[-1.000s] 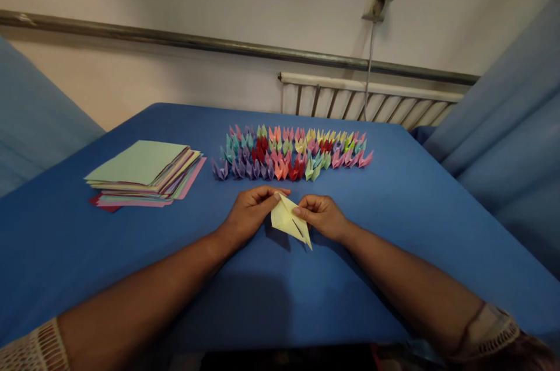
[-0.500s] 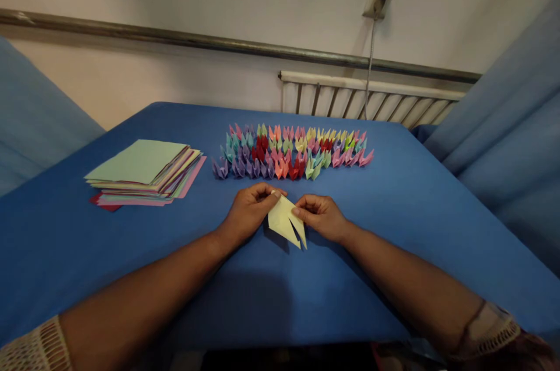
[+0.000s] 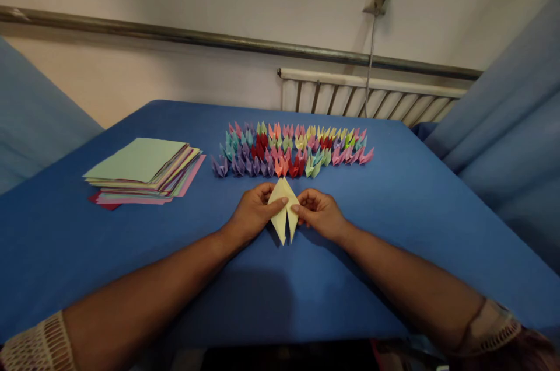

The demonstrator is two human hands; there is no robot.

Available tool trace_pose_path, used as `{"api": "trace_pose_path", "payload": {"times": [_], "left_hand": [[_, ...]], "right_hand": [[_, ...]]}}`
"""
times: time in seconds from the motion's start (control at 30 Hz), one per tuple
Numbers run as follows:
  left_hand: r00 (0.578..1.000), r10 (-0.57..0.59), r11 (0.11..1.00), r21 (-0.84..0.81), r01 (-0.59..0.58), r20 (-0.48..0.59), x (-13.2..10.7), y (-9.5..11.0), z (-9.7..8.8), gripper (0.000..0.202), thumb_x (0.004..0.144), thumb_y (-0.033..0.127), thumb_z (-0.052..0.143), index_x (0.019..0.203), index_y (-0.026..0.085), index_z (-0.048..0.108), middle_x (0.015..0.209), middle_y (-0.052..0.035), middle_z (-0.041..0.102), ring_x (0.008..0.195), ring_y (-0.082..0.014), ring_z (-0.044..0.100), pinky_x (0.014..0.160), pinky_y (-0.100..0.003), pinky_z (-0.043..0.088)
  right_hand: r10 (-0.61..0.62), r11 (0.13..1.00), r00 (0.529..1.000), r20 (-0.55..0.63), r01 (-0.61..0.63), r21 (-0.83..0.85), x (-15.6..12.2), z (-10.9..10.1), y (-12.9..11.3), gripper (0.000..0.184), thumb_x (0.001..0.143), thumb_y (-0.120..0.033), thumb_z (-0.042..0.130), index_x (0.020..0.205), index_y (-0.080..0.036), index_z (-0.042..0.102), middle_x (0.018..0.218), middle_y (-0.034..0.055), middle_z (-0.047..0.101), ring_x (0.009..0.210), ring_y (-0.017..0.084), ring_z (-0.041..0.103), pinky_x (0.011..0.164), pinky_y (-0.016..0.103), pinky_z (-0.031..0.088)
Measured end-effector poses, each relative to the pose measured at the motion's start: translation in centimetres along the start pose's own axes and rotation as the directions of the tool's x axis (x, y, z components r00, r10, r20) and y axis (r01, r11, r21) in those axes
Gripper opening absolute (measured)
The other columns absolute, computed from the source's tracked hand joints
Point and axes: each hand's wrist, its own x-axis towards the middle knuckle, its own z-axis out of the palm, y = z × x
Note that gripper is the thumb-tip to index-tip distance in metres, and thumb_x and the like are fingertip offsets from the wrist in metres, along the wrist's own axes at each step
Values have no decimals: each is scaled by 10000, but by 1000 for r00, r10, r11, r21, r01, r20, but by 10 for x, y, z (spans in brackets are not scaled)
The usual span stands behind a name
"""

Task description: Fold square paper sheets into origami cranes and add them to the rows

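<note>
A pale yellow folded paper piece (image 3: 283, 209) stands between my hands over the blue table (image 3: 394, 213); its tip points away from me and two pointed legs hang toward me. My left hand (image 3: 254, 213) pinches its left side with thumb and fingers. My right hand (image 3: 320, 214) pinches its right side. Just beyond them, rows of small folded paper figures (image 3: 293, 150) in many colours stand in a block.
A stack of flat coloured paper sheets (image 3: 144, 171) lies at the left of the table. A radiator (image 3: 371, 100) and a rail run along the wall behind. Blue cloth hangs at the far left and right.
The yellow piece has turned from lying slanted with its points to the lower right to pointing straight away from me. Both hands kept hold of it and shifted slightly.
</note>
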Motion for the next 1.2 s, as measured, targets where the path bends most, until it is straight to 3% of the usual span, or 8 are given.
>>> {"api": "trace_pose_path", "payload": {"times": [0.23,0.4,0.5,0.63,0.73,0.87,1.07,1.2], "left_hand": [[996,38,999,36,-35,-78,-1,6,-1,344,665,387,755,865,145,615,754,-4,658,632,-146,599,580,-251,466],[994,42,999,11,-41,-99,1,8,-3,350,641,377,774,852,148,616,744,3,656,623,-139,595,585,-252,468],[997,46,998,43,-44,-65,2,10,-6,336,646,367,768,845,148,609,745,2,650,631,-139,594,589,-248,467],[995,18,986,162,-34,100,-1,9,-6,290,663,361,753,792,149,605,681,18,609,589,-125,567,540,-227,434],[984,-10,985,174,-21,176,-4,9,-3,301,681,367,746,851,158,612,713,14,624,624,-138,591,564,-236,449],[984,-27,998,58,17,177,-6,9,-1,394,696,358,749,1006,163,603,843,-18,671,733,-162,630,662,-263,486],[962,-143,949,-243,201,234,-3,10,-1,417,827,517,585,928,115,631,813,-83,688,718,-193,635,695,-317,509],[991,-95,977,-182,111,97,-3,10,-1,413,734,447,717,985,138,608,829,-37,683,738,-167,628,719,-286,497]], "right_hand": [[86,996,984,159,-78,-53,-4,2,6,324,665,-423,750,677,-184,532,590,-47,578,492,87,535,475,218,430],[46,989,979,198,-17,-146,-9,3,11,200,694,-307,724,714,-184,568,611,-50,568,527,77,491,514,216,391],[48,991,973,224,-18,-133,-11,1,3,234,699,-340,731,752,-185,564,643,-44,571,540,81,499,516,215,395],[37,997,994,104,-30,-66,-8,0,-4,319,716,-459,705,761,-197,530,623,-49,555,498,82,489,461,209,381],[-16,1000,1000,25,17,-26,-4,2,0,346,724,-494,689,699,-200,509,551,-67,500,452,72,445,438,207,366],[-5,1000,994,-108,8,22,-3,4,4,354,728,-513,678,705,-203,510,501,-70,514,393,73,448,376,199,351],[46,984,987,-156,-18,175,-3,5,-2,361,688,-485,721,748,-184,531,506,-58,592,394,86,545,384,190,457],[86,968,983,-162,-44,247,-4,8,-2,373,663,-434,755,843,-162,574,564,-43,634,429,101,595,416,212,514]]}}
